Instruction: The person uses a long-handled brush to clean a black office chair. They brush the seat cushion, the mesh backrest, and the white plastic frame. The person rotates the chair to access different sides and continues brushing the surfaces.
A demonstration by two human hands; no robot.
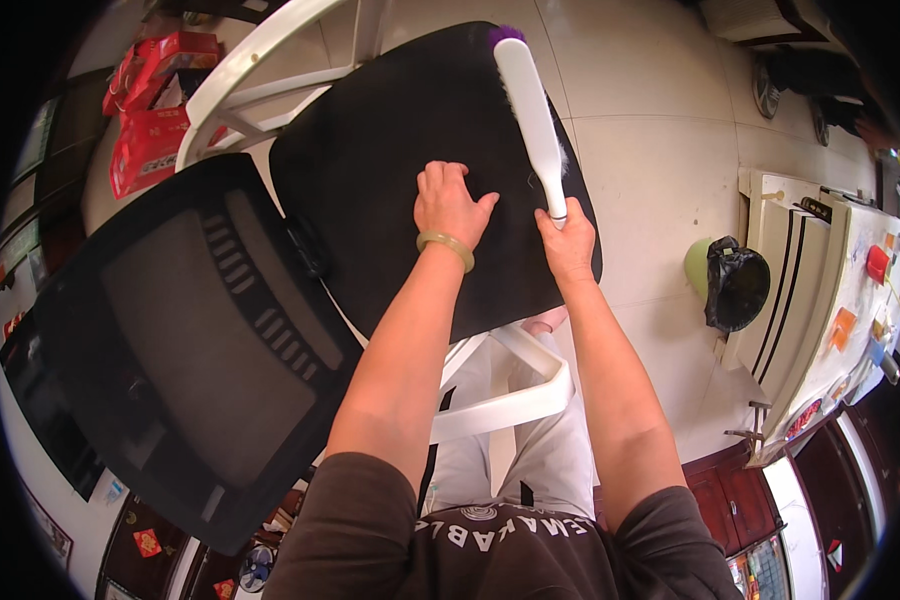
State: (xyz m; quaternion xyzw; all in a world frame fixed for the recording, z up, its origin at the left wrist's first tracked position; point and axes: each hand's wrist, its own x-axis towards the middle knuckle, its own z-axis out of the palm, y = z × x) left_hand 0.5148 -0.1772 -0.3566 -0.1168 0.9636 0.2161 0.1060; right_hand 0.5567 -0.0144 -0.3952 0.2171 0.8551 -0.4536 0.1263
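Note:
My right hand (570,241) is closed around the handle of a white brush (532,112), whose back faces up. Its bristles, white with purple at the far end, point down at the right edge of the black chair seat (375,150). Near the middle of that seat my left hand (450,201) lies with its fingers apart and nothing in it; a pale bangle circles the wrist. The office chair has a black mesh backrest (195,337) on the left and white armrests (247,60), one at the far side and one close to my legs.
Red bags (150,150) stand on the floor at the upper left. To the right are a bin with a black liner (736,289) and a white table (840,330) with various items. Another person's shoe (766,88) shows at the upper right.

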